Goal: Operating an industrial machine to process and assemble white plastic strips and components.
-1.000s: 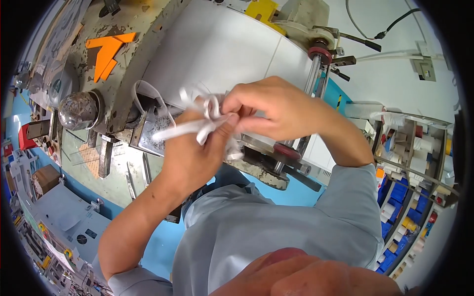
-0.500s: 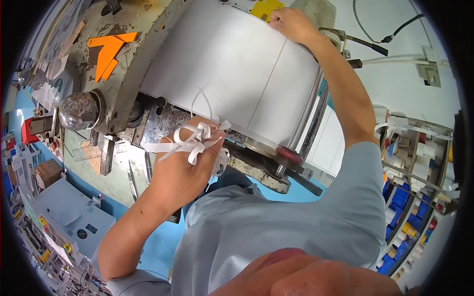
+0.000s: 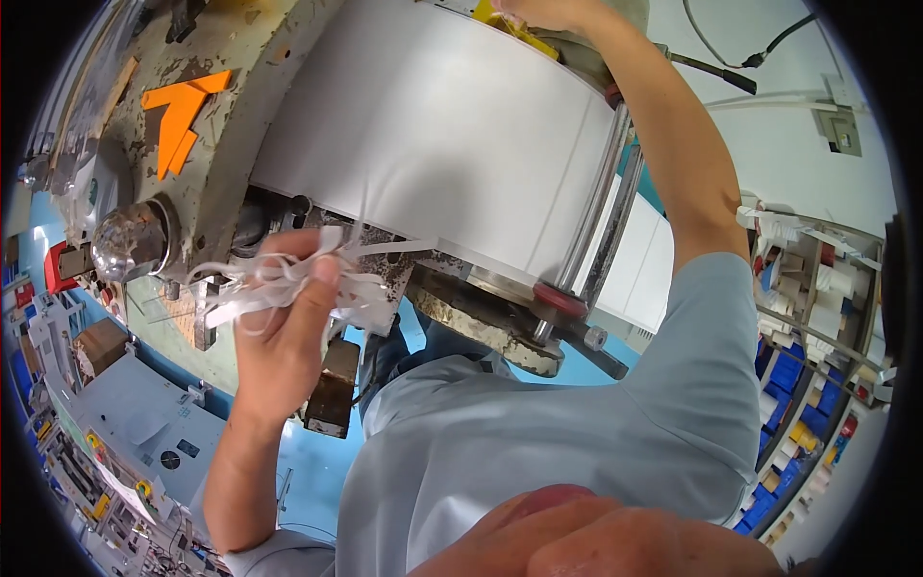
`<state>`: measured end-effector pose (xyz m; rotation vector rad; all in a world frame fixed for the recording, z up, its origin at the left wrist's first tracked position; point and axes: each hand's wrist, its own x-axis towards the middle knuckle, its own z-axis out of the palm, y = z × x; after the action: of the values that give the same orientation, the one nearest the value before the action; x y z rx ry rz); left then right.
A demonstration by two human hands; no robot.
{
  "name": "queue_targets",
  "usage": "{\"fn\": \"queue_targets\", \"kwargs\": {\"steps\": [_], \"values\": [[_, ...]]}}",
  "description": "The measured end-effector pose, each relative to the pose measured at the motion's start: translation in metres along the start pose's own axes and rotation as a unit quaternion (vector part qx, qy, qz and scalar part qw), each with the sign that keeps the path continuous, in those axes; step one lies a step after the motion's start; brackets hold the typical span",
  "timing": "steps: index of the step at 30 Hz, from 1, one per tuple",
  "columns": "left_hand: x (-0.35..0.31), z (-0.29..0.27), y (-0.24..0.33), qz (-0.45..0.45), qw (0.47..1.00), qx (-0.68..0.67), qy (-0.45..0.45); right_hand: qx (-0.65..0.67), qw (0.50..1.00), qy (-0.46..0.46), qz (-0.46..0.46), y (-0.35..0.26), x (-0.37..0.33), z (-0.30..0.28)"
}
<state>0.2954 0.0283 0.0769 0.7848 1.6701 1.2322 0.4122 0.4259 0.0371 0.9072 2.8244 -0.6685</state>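
My left hand (image 3: 284,322) is closed round a loose bundle of narrow white strips (image 3: 351,288), with the thumb pressing on top. Loops and loose ends stick out on both sides, and one strip reaches right to the near edge of a wide white sheet (image 3: 413,125). That sheet lies curved over the machine. At its far edge my right hand (image 3: 543,12) is partly cut off by the top of the picture. Its fingers look curled beside a yellow piece (image 3: 529,38); what they hold, if anything, is hidden.
Orange flat pieces (image 3: 183,115) lie on the worn machine housing (image 3: 245,87) at left, above a clear dome (image 3: 130,240). Metal rods (image 3: 601,202) and a red collar (image 3: 560,300) flank the sheet at right. Shelves with blue bins (image 3: 784,370) stand farther right.
My left hand has moved left with the strips, which now spread wider. My right hand has shifted up and left, toward the top edge of the picture.
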Motion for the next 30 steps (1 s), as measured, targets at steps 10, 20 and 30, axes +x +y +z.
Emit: {"fn": "queue_targets", "kwargs": {"steps": [10,20,30], "values": [[-0.020,-0.027,0.007,0.157,0.983,0.030,0.091,0.464,0.883,0.058,0.040,0.024,-0.019,-0.007],[-0.034,-0.035,0.017,0.194,0.972,0.097,0.095,0.464,0.876,0.111,0.074,0.032,-0.049,-0.012],[-0.057,-0.033,0.020,0.175,0.973,0.121,0.093,0.517,0.853,-0.055,-0.042,-0.013,-0.055,0.010]]}}
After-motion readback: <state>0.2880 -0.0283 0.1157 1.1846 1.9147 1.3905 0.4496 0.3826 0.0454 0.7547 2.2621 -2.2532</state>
